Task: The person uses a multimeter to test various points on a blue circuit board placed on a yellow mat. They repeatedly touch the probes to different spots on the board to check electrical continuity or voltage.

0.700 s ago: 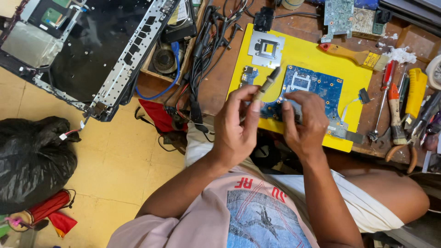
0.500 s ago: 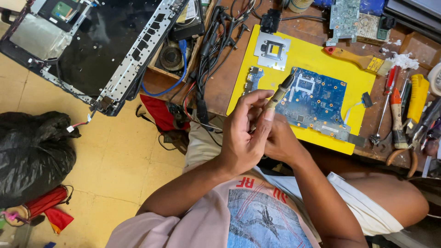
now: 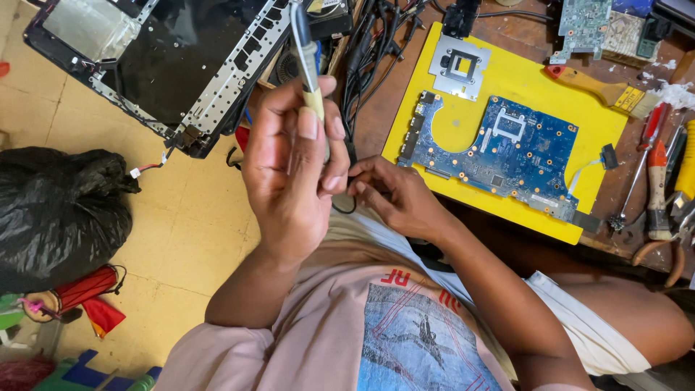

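Observation:
My left hand [image 3: 289, 166] is raised close to the camera, fingers closed around a slim tool with a pale handle and dark shaft [image 3: 305, 54] that points up. Lower and to the right, my right hand [image 3: 394, 195] has its fingertips pinched together near a thin black wire loop; I cannot tell whether it holds something small. A blue circuit board [image 3: 507, 148] lies on a yellow mat [image 3: 579, 108] on the wooden bench, just beyond my right hand. A grey metal bracket with a square hole [image 3: 460, 66] lies at the mat's far left corner.
An opened laptop chassis [image 3: 166, 58] lies at the upper left over the tiled floor. Black cables [image 3: 376, 43] hang between it and the mat. A brush [image 3: 601, 90], screwdrivers and pliers [image 3: 659, 188] lie at the right. A black bag [image 3: 58, 210] sits on the floor.
Both hands have pulled back off the circuit board toward my body. The left hand has lifted the tool up close to the camera. The board now lies uncovered on the mat.

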